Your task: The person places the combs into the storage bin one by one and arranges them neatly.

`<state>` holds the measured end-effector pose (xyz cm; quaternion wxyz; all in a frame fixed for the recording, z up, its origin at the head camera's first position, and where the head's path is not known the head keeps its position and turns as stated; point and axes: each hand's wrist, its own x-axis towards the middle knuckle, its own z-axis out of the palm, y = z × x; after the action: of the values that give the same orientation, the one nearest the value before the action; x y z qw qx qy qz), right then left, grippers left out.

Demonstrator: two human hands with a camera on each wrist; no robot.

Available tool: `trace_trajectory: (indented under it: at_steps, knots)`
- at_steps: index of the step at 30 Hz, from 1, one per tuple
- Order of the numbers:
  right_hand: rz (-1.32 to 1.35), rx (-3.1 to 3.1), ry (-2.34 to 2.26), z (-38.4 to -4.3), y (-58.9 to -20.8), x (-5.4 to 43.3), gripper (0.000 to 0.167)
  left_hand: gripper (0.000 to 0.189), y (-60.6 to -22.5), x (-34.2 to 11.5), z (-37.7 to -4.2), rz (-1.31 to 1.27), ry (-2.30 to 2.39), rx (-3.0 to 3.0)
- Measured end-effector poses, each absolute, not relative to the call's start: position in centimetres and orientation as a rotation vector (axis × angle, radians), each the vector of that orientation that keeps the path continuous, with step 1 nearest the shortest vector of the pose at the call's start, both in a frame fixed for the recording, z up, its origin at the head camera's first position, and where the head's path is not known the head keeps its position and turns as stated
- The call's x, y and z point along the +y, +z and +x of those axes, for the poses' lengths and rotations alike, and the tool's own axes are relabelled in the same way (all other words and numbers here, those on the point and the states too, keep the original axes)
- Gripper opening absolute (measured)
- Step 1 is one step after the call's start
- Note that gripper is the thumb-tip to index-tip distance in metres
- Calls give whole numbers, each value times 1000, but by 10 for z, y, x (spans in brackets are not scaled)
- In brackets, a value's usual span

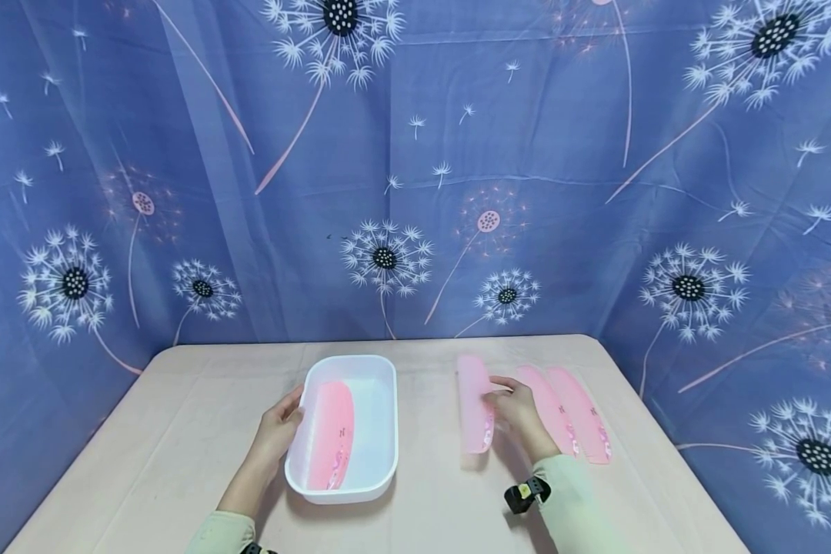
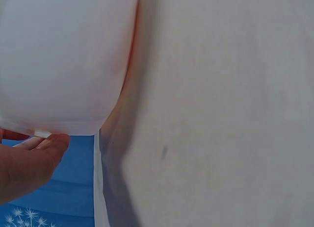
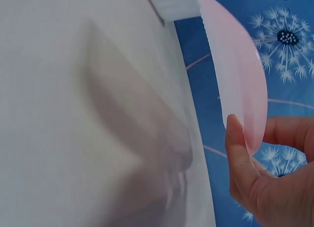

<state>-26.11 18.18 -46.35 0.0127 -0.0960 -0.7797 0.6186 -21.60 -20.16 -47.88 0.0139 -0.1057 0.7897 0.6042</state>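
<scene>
A pink comb (image 1: 474, 404), its fine teeth along one edge, is pinched between the thumb and fingers of my right hand (image 1: 518, 412). In the right wrist view the comb (image 3: 235, 75) is held up off the table, its shadow cast below. My left hand (image 1: 277, 431) grips the left rim of a white plastic tub (image 1: 377, 431); in the left wrist view the fingers (image 2: 56, 144) meet the tub's edge. Inside the tub, on its left side, lies another pink comb (image 1: 332, 435) with a printed pattern near one end.
Two more pink combs, one nearer (image 1: 550, 408) and one farther right (image 1: 582, 412), lie side by side on the pale table (image 1: 180, 415), right of my right hand. A blue curtain (image 1: 422, 300) with dandelion prints surrounds the table's back and sides.
</scene>
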Motion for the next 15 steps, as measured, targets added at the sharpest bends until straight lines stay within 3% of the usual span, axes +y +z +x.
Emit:
trace_trajectory:
  at_steps: [15]
  knots:
    - [-220, -2281, 2151, -260, -449, 150, 44, 51, -479, -202, -215, -335, 1880, 2462]
